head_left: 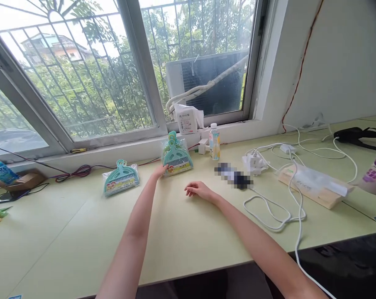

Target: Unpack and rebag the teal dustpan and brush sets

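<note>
The left hand (pixel 161 171) reaches across the pale tabletop (pixel 82 241) to a plastic-wrapped stack of green dustpans with brushes (pixel 176 158), which leans up near the wall under the window (pixel 107 62). Its fingers meet the lower left edge of that stack; they are partly out of sight there, so I cannot tell how far the grip is closed or whether it has firm hold. The right hand (pixel 200 191) is just above or on the tabletop, in front of the stack and a little to its right, its grip loosely curled and part-way open with nothing seen in it. A second wrapped dustpan pack (pixel 121 179) lies to the left, apart from both hands. Just right of the stack stands an upright drink bottle (pixel 214 143) with a white cap, and beyond the right hand lie a blurred-out dark object (pixel 233 175), a looped white cable (pixel 269 227) and a tissue packet (pixel 314 185)
</note>
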### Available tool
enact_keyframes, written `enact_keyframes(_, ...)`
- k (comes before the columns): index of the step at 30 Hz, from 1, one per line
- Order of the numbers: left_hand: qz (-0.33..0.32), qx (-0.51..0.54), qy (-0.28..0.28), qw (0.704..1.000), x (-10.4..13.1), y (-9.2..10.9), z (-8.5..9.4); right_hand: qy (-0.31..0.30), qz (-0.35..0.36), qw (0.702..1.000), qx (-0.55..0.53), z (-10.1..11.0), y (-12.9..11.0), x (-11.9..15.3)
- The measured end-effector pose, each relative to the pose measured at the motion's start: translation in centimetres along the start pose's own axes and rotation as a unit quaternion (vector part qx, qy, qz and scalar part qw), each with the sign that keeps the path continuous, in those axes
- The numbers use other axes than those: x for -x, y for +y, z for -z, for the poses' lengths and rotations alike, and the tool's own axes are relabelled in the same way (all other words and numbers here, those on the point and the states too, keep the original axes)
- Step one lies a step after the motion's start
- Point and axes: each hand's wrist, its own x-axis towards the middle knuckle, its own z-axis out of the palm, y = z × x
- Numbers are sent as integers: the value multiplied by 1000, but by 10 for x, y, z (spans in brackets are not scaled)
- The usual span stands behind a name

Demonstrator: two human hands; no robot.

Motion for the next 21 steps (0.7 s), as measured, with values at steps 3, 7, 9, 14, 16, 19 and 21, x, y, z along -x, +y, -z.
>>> enact_keyframes(3, -6, 72, -58, 996, 22, 0, -4, 44, 31, 997, 60, -1, 3, -1)
enact_keyframes(7, 27, 300, -137, 944, 57, -2, -13, 133, 161, 948, 239, -2, 2, -2)
enact_keyframes(9, 56, 372, -160, 913, 76, -4, -15, 138, 198, 923, 299, -2, -2, 0)
enact_keyframes(14, 64, 421, -120, 897, 116, -7, -17, 203, 191, 858, 431, -5, -18, 12)
enact_keyframes(16, 76, 467, -70, 878, 126, -8, -18, 226, 193, 830, 472, -4, -22, 17)
enact_keyframes(19, 80, 551, -17, 831, 137, -9, -22, 211, 167, 821, 504, 0, -21, 19)
enact_keyframes(21, 80, 584, 8, 808, 141, -9, -25, 187, 137, 844, 483, 3, -17, 18)
